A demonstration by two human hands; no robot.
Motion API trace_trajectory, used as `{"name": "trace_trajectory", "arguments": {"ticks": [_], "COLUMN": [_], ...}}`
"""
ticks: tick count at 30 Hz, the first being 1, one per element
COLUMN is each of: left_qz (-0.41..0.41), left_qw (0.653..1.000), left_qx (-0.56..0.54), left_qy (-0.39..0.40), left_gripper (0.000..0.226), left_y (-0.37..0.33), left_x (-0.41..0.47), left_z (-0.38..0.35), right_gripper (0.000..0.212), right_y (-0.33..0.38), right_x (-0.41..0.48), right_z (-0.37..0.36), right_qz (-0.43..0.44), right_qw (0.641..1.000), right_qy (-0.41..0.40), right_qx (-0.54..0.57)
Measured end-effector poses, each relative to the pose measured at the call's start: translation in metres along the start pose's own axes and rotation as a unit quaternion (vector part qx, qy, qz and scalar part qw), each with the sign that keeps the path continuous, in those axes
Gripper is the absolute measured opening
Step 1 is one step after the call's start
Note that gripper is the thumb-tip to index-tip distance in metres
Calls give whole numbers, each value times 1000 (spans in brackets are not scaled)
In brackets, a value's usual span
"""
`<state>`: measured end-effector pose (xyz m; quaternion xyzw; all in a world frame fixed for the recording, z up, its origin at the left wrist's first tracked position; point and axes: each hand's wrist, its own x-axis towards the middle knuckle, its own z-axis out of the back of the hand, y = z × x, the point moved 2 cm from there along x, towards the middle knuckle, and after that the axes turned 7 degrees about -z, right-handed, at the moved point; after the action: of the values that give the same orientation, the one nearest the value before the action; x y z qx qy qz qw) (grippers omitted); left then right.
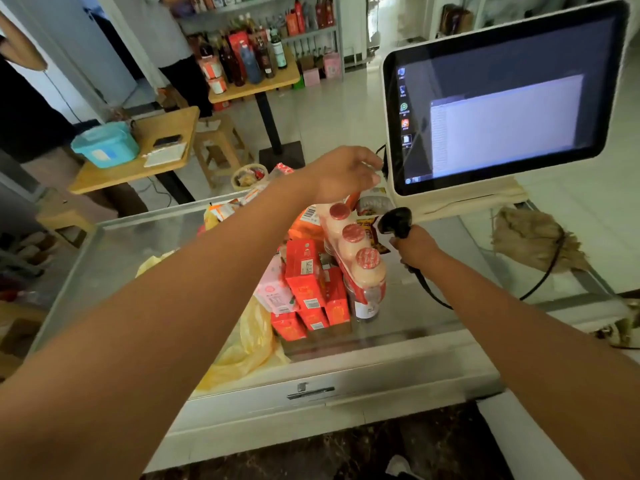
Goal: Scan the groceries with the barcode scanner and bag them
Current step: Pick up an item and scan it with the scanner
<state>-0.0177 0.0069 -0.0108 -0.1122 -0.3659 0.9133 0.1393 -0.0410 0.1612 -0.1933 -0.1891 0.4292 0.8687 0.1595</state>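
A pile of groceries sits on the glass counter (138, 244): red drink cartons (306, 282), a pink pack (275, 294), an orange packet (306, 221) and a shrink-wrapped row of red-capped milky bottles (356, 251) leaning across the top. My left hand (341, 174) hovers over the far end of the bottle row, fingers loosely curved toward the monitor, with nothing plainly held. My right hand (415, 249) grips the black barcode scanner (396, 221), whose head points at the bottles. A yellow plastic bag (249, 344) lies crumpled at the near left of the pile.
A white touchscreen monitor (502, 98) stands at the counter's far right, close to my left fingers. The scanner cable (540, 285) loops right past a brown rag (533, 237). Beyond are wooden tables (138, 168), stools and a bottle shelf (263, 50). A person (20, 109) stands at the far left.
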Motion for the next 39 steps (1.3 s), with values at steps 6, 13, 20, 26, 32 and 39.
{"name": "trace_trajectory", "arguments": {"ticks": [6,13,20,26,32,39], "left_qz": [-68,-149,-219,-216,-183,-127], "left_qw": [990,978,960,954,958,952], "left_qx": [-99,-100,-147,-176,-172,-209], "left_qy": [-69,-107,-97,-114,-138,-184], "left_gripper": [37,40,35,41,48,50], "left_y": [-30,-61,-79,-59,-14,51], "left_x": [-29,-59,-102,-143,-181,-227], "left_z": [8,14,35,65,93,127], "right_gripper": [21,22,20,27,25,14], "right_y": [10,46,91,110,141,149], "right_x": [-81,-207,-292,-324,-334,-350], "right_z": [51,107,95,52,-1,-49], "right_qz": [92,181,254,255,269,296], "right_qw": [989,938,896,899,906,915], "right_qy": [-60,-79,-60,-51,-15,-2], "right_qx": [96,286,359,353,328,273]}}
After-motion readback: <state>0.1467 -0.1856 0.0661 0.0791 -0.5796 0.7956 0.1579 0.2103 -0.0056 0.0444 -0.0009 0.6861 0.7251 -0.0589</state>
